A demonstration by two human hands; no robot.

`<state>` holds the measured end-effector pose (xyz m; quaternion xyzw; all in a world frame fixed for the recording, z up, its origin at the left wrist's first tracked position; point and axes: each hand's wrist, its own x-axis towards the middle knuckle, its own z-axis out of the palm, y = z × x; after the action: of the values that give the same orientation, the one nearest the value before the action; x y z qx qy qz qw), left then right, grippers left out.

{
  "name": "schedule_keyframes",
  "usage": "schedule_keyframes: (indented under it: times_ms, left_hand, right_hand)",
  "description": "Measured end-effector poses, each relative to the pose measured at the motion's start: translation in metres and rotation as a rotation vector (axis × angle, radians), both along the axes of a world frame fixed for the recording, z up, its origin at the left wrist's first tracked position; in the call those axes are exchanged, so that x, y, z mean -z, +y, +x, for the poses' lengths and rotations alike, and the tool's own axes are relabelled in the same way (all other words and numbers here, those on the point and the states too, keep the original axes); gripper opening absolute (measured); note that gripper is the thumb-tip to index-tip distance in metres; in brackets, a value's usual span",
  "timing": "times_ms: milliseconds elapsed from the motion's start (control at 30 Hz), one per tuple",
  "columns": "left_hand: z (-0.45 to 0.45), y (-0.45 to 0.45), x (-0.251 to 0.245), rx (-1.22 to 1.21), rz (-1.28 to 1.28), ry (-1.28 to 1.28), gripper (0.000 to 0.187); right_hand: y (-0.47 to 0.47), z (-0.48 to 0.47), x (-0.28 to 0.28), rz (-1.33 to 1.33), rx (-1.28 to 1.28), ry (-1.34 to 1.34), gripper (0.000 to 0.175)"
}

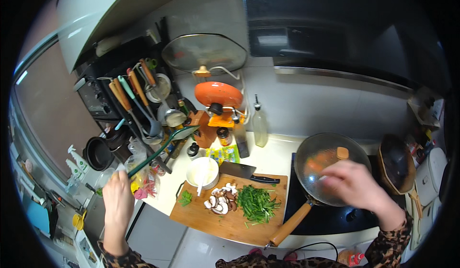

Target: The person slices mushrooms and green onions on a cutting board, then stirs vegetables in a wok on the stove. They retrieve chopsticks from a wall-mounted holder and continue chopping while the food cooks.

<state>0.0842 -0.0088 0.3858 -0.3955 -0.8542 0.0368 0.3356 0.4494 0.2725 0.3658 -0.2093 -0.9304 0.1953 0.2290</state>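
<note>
My left hand [116,196] is closed on the end of a long-handled tool with a green shaft [158,152], raised over the counter's left part. My right hand [346,185] is over the glass lid [318,145] of a frying pan, near the lid's wooden knob [342,153]; whether its fingers hold anything is unclear. Orange-red food shows through the lid. The pan's wooden handle [291,223] points toward me. On a wooden cutting board [215,228] lie sliced mushrooms [221,199], chopped greens [257,203] and a cleaver [238,170]. A white bowl [202,172] holds pale contents and a white utensil.
Behind the board stand a glass oil bottle [260,126], a dark sauce bottle [240,138] and a small jar [224,136]. Utensils hang at the left by a black oven [97,99]. A dark pan [395,163] sits right of the lidded one. A range hood [341,70] hangs above.
</note>
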Motion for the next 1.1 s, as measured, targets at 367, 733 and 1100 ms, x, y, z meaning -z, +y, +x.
schedule_keyframes:
  times_ms: [367,733,1100]
  left_hand:
    - [0.126,0.112,0.002,0.614,-0.374,-1.692,0.027]
    - [0.225,0.242,0.032,1.061,-0.771,-1.227,0.040]
    - [0.300,0.415,0.124,0.833,-0.493,-0.349,0.051]
  right_hand:
    - [-0.103,-0.089,0.080,-1.524,-0.330,0.657,0.052]
    - [-0.074,0.102,0.056,-1.532,0.300,0.989,0.028]
    - [-0.029,0.295,0.057,-1.451,0.612,0.623,0.015]
